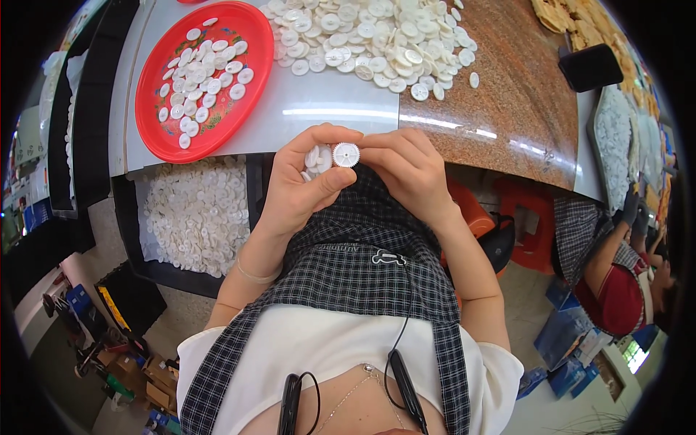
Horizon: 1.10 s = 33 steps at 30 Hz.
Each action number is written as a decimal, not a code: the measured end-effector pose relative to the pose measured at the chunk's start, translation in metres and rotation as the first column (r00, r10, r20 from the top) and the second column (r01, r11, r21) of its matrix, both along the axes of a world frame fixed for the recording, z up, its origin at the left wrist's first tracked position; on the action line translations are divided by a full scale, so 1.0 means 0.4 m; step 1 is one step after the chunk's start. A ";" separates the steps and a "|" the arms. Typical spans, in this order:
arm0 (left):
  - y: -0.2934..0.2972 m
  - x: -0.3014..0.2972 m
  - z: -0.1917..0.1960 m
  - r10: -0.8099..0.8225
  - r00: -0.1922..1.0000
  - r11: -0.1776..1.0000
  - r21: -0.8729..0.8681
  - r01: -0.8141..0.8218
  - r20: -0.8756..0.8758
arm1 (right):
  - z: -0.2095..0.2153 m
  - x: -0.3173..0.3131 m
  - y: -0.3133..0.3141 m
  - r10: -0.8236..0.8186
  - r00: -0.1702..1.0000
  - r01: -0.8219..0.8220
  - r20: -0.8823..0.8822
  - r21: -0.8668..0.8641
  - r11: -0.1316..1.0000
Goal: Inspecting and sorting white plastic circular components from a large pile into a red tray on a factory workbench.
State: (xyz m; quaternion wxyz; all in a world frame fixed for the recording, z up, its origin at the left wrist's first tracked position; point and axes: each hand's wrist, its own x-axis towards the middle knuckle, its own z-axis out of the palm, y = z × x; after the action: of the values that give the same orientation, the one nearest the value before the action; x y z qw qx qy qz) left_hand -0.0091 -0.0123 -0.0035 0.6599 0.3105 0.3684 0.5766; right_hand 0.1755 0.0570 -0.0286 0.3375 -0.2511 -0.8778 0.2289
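Note:
My left hand (296, 177) is closed around several small white gears, some of them lying in its palm. Between its thumb and forefinger a white plastic gear (346, 154) is held face up, with its toothed rim and spokes showing. My right hand (406, 168) is closed, its fingertips against the right side of that same gear. Both hands are held in front of the table's near edge. Beyond them, a large pile of white gears (377, 36) covers the table. A red plate (148, 109) at the left carries more of these gears.
Below the table at left, a black tray (130, 217) is full of white gears. A black phone-like object (591, 67) stands at the right end. Red stools (533, 225) are under the table, and a person in a red top (616, 293) works at far right.

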 end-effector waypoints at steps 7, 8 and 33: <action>0.008 0.021 -0.004 0.019 0.989 1.000 -0.017 -0.017 0.148 | 0.029 -0.003 -0.013 -0.298 0.875 -0.090 -0.381 -0.734 0.673; 0.013 0.027 -0.001 0.061 0.967 0.998 -0.032 -0.055 0.247 | 0.036 -0.004 -0.011 -0.300 0.874 -0.090 -0.381 -0.735 0.672; 0.012 0.042 -0.012 0.053 0.982 0.996 -0.068 -0.066 -0.180 | 0.020 0.029 0.063 -0.468 0.879 0.460 -0.095 -0.093 0.883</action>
State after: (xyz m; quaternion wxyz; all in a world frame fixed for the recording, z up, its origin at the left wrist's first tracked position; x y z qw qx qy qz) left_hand 0.0078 -0.0076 -0.0083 0.6178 0.3252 0.4557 0.5521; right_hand 0.1869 0.0823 -0.0205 0.4237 -0.4518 -0.7630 0.1852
